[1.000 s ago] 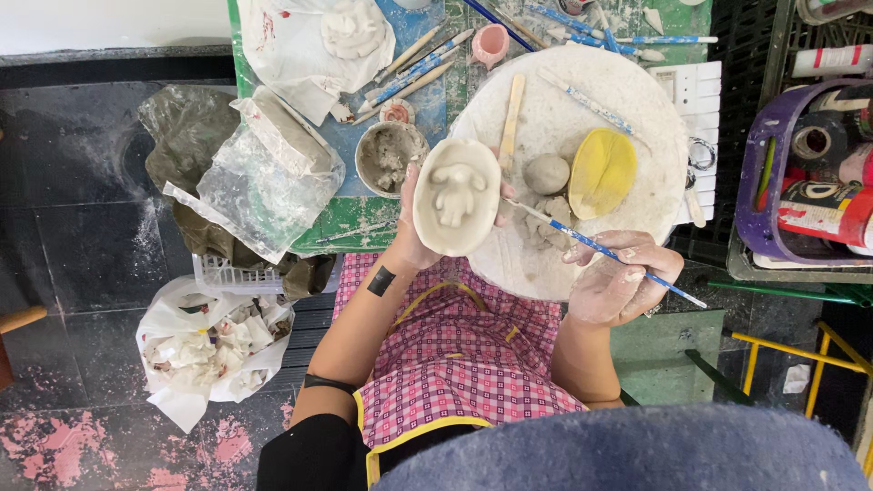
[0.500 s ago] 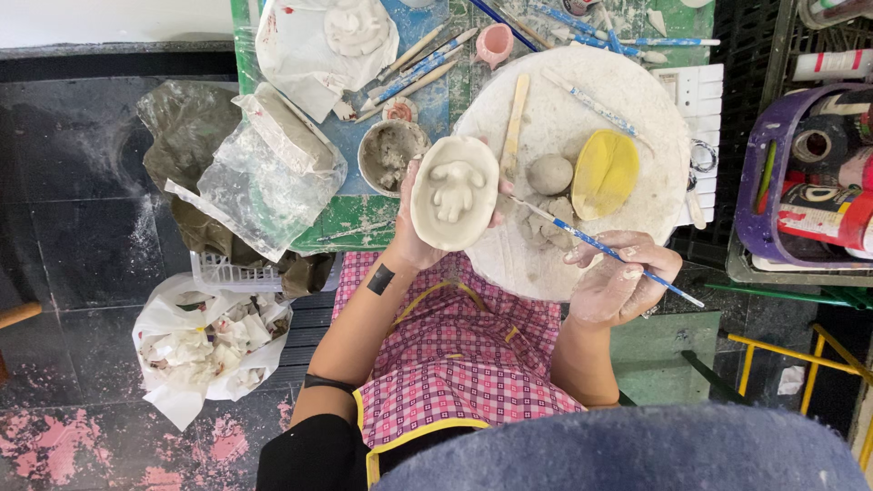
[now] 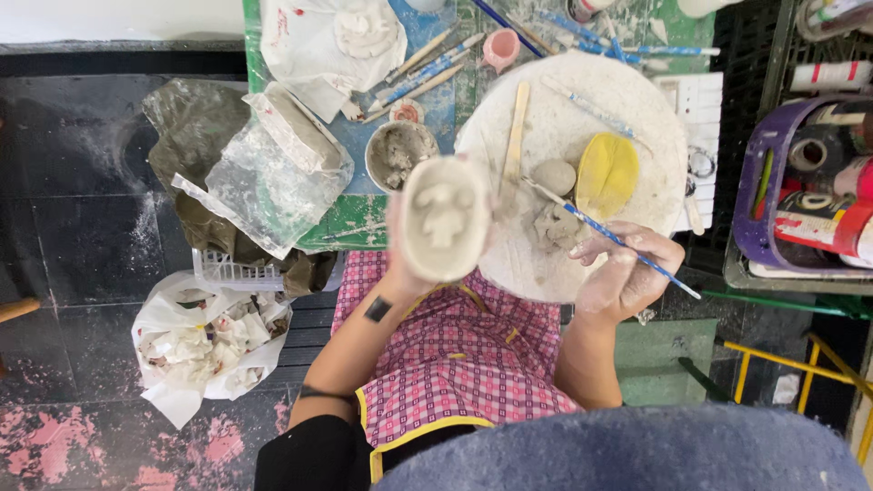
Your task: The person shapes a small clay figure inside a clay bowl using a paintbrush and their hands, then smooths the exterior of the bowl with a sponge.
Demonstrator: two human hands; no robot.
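Head view shows one person seated at a green table (image 3: 364, 227), wearing a pink checked apron (image 3: 455, 364), with two bare hands at work. The left hand (image 3: 409, 264) is clamped around one oval clay piece (image 3: 446, 227), fingers wrapped behind it and thumb at its edge, holding it raised near the table's near edge, just left of the round white board (image 3: 591, 127). The clay piece is pale grey, slightly blurred, shaped like a shallow oval dish with a raised rim and a small figure in relief at its centre. The right hand (image 3: 623, 273), dusted with clay, is closed on one thin blue-and-white brush (image 3: 609, 238), whose tip points far-left toward the board's middle.

On the board lie one round clay ball (image 3: 553, 175), one yellow sponge (image 3: 607, 173) just right of it, one rough clay lump (image 3: 556, 227) near the brush, and one wooden stick (image 3: 516, 132). Left of the board stands one small bowl (image 3: 398, 155) of grey slip, and farther off one small pink cup (image 3: 501, 47). Several more brushes and tools (image 3: 427, 68) lie at the far side; their number cannot be told. At the left edge sits one clay block in clear plastic (image 3: 291, 132). On the floor lies one white bag (image 3: 205, 341) of scraps. One purple basket (image 3: 773, 182) stands at the right.
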